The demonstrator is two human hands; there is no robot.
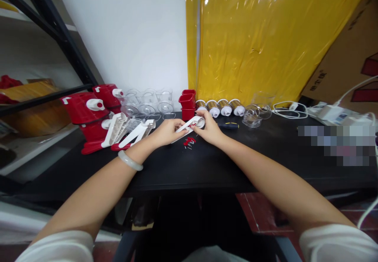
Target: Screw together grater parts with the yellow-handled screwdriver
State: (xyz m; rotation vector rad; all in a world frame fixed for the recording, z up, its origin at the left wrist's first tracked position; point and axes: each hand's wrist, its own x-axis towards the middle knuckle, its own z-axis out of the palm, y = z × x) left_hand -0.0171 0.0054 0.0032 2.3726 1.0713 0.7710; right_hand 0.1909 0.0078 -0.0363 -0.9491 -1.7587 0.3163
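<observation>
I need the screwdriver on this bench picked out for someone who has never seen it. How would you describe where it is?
Start at the yellow plastic sheet behind the black table and drop to the row of four metal drums at its foot. Just in front of them, right of the right hand, lies the screwdriver. It is the only dark, slim tool with a yellow band, lying flat among white and clear plastic parts.

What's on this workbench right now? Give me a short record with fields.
Surface: black table
Left hand: grips the near end of a white plastic handle
Right hand: grips the handle's round far end
Under the hands: small red pieces and screws
Left side: red housings, white handles, clear cups
Back row: four metal drums
Right of hands: screwdriver
</observation>
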